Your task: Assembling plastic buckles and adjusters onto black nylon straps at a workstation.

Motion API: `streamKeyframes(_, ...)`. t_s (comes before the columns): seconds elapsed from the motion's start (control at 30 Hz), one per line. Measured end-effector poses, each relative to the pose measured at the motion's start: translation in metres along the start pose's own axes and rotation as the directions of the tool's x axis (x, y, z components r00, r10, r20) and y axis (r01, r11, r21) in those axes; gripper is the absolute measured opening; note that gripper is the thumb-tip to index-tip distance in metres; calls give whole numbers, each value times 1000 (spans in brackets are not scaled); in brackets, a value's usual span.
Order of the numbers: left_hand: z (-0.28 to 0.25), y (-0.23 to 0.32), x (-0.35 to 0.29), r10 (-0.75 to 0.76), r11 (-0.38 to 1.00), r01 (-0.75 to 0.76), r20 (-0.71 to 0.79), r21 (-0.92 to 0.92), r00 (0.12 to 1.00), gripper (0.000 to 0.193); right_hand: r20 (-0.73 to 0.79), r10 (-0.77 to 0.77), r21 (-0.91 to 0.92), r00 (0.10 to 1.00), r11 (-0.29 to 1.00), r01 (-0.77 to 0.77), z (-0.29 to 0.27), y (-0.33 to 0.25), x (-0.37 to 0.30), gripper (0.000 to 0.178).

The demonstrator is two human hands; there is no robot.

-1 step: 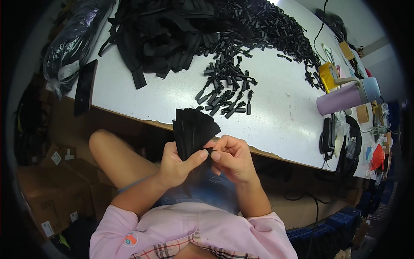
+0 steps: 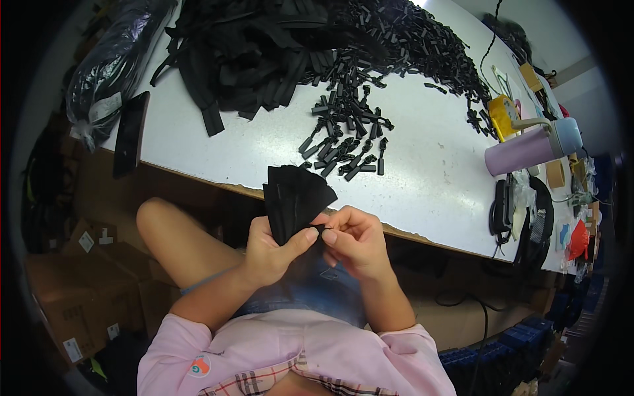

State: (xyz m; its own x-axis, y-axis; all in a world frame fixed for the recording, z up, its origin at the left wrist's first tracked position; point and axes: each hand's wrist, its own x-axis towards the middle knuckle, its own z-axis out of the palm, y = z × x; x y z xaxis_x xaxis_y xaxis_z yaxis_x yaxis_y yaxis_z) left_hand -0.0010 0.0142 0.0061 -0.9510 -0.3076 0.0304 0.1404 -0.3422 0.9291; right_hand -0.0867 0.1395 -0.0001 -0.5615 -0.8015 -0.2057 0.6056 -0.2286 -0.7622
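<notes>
A fanned bundle of black zipper tapes is gripped in my left hand, its wide end pointing up toward the table edge. The left thumb presses across the lower part of the bundle. Close beside it, my right hand has thumb and forefinger pinched together. Between the fingertips of both hands is a small black piece, mostly covered, so I cannot tell whether it is a tape end or a slider. Beyond my hands, several black zipper sliders with long pulls lie loose on the white table.
A large heap of sliders and a pile of black tapes cover the far side. At left are a dark phone-like slab and a plastic-wrapped bundle. A lilac bottle lies at right. Cardboard boxes stand below left.
</notes>
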Motion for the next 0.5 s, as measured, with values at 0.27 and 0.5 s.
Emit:
streamKeyframes(0.27,6,2,0,49,999,-49,11,-21,999,18,-18,-30,98,999,995,32,3,2,-3,6)
streamKeyframes(0.5,12,0,-2,69,993,-57,-117,106,991,18,-56,-346,-351,937,885,306,7,12,-7,6)
